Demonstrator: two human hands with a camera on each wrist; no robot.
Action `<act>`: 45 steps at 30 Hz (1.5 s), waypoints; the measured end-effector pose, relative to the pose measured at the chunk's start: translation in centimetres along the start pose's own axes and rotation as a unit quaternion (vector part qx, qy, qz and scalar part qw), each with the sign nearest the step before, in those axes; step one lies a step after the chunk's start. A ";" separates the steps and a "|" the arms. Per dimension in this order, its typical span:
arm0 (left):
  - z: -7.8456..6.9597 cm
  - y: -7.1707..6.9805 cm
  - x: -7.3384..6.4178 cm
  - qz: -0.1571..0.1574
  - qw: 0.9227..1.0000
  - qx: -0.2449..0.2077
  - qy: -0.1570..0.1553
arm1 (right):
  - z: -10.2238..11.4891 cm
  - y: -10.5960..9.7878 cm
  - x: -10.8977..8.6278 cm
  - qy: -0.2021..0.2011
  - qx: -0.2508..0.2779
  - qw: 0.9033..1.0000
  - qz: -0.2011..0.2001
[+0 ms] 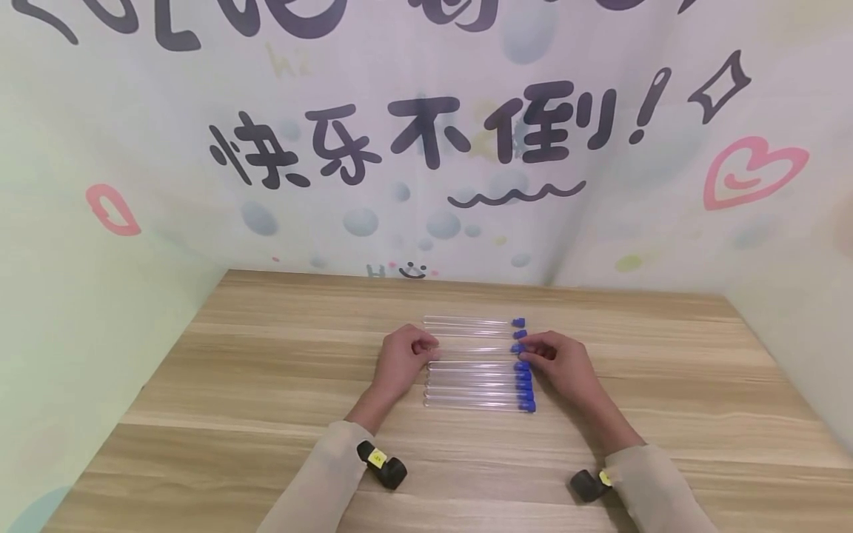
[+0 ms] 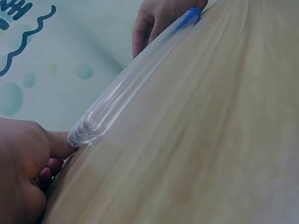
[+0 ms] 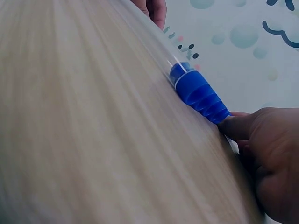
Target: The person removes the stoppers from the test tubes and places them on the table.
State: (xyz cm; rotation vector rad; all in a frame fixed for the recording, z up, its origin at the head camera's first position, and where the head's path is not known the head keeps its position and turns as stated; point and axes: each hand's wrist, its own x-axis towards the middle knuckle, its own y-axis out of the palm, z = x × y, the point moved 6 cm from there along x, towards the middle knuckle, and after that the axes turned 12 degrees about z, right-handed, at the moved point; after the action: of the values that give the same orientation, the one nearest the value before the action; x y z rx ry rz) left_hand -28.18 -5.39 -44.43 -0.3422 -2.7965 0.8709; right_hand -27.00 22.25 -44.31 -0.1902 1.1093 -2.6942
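Observation:
Clear test tubes with blue caps lie side by side across the table, rounded ends left and caps right. My left hand (image 1: 400,357) pinches the rounded end of one test tube (image 1: 474,349) between thumb and finger. At its other end, my right hand (image 1: 562,364) has thumb and fingertips about the blue cap (image 1: 517,348). Nearer to me is a tight row of several test tubes (image 1: 473,386); two more test tubes (image 1: 466,320) lie beyond the held one. Both wrist views show the near row edge-on, its blue caps (image 3: 201,95) overlapping, so the held tube is hard to single out there.
The wood-grain table (image 1: 266,348) extends to both sides and toward me. Behind it hangs a pale printed cloth (image 1: 333,244) with dark lettering, and pale walls rise left and right. A small black camera is strapped to each wrist.

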 end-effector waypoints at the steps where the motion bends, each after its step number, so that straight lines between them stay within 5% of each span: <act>1: 0.0 0.0 0.0 0.000 1.000 0.001 0.002 | 0.1 0.0 0.0 -0.002 0.000 1.000 -0.001; 18: 0.0 0.0 -0.1 0.004 1.000 -0.014 0.003 | 0.2 -0.1 -0.2 -0.021 -0.003 1.000 -0.014; 28: 0.1 -0.1 -0.3 -0.022 0.998 -0.051 -0.013 | 0.3 -0.4 -0.5 -0.061 0.040 0.997 -0.038; 45: 0.0 -0.2 -0.2 -0.019 0.996 -0.082 -0.011 | 0.4 -0.4 -0.8 -0.039 0.134 0.989 -0.038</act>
State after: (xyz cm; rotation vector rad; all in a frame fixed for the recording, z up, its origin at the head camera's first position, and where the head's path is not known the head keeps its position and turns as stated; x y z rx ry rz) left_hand -28.07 -5.58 -44.36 -0.3049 -2.8918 0.6422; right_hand -26.24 22.45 -43.73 -0.2957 0.7217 -2.8407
